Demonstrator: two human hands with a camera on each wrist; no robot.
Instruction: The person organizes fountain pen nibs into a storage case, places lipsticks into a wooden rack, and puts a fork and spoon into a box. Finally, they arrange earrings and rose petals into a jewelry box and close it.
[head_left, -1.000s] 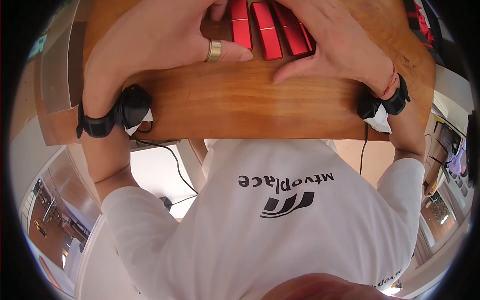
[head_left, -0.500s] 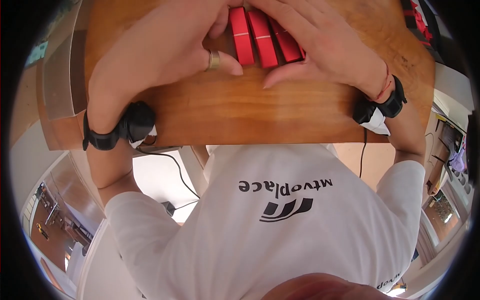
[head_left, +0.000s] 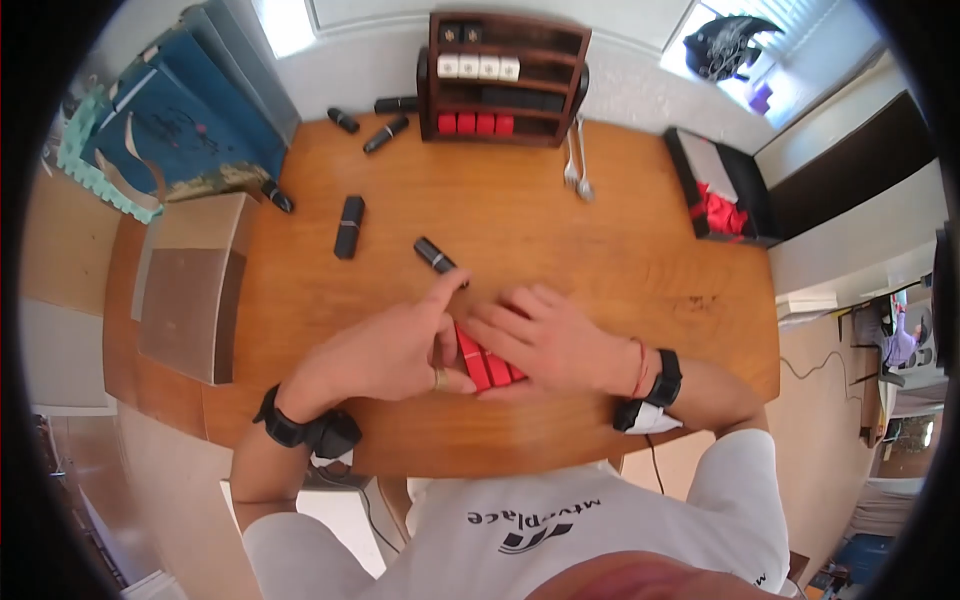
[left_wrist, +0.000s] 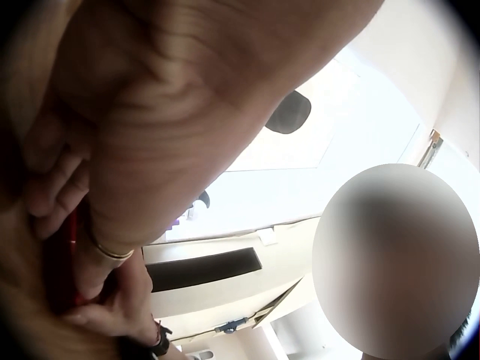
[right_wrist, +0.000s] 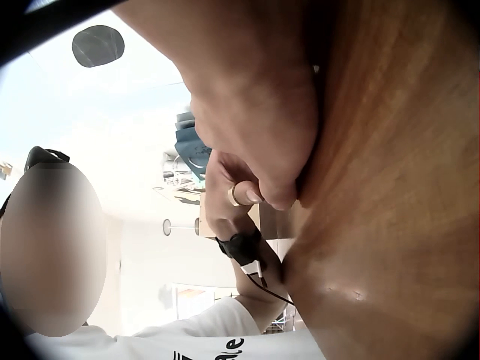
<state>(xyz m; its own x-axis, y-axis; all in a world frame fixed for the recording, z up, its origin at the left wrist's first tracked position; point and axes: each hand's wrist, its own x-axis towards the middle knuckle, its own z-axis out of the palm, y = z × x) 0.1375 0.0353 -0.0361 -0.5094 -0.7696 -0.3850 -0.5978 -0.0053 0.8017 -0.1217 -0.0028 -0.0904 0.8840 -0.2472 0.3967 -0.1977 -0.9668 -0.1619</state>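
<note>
Okay, L to R: black tube (head_left: 349,227) on table (head_left: 620,240). Left hand (head_left: 385,350): thumb and index apart, at red tubes (head_left: 485,368). Red tubes side by side on table, between hands. Right hand (head_left: 560,345): fingers loosely extended, partly covering them. Exact contact unclear.

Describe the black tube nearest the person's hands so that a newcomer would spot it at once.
On the wooden table, start at the dark wooden rack and look towards the person. A slanted black tube with a silvery band lies just beyond the left hand. The other loose black tubes lie farther from both hands.
</note>
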